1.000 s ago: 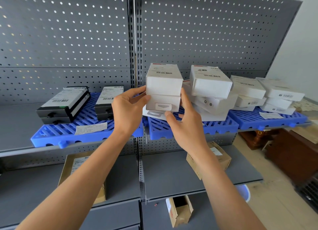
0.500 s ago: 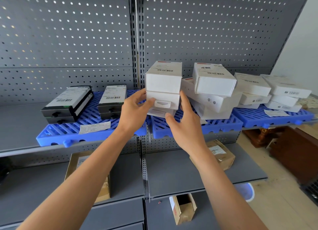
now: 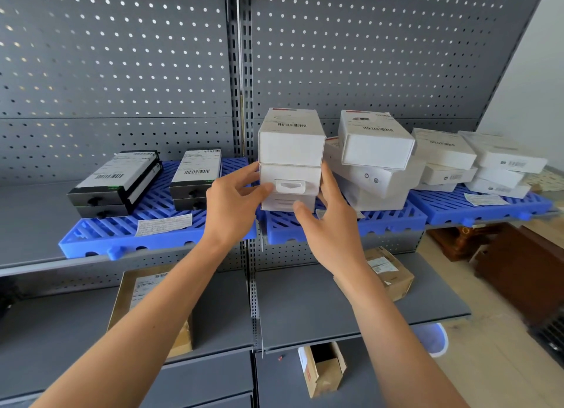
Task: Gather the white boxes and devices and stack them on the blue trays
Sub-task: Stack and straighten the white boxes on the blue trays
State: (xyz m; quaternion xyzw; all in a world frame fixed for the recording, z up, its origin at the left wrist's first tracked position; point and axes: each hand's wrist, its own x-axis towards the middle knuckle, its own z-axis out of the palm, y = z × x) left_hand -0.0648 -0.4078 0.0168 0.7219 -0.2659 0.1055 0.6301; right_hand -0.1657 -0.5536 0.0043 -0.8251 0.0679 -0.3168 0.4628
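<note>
A stack of three white boxes (image 3: 291, 151) stands on the middle blue tray (image 3: 345, 227), at its left end. My left hand (image 3: 235, 203) presses the stack's left side, thumb on the front of the middle box. My right hand (image 3: 329, 224) holds the right side, thumb under the lowest box. To the right lies a loose pile of white boxes (image 3: 374, 160). More white boxes (image 3: 476, 160) are stacked on the right blue tray (image 3: 488, 208). The left blue tray (image 3: 128, 233) carries black devices (image 3: 117, 183) with white labels.
Grey pegboard backs the shelf. A paper slip (image 3: 163, 224) lies on the left tray. Brown cardboard boxes (image 3: 387, 270) sit on the lower shelf and one open carton (image 3: 322, 369) below it. Dark wooden furniture (image 3: 518, 264) stands at the right.
Both hands pushed the three-box stack back and set it squarer on the middle tray; the lowest box now lines up under the others. The view shifted slightly.
</note>
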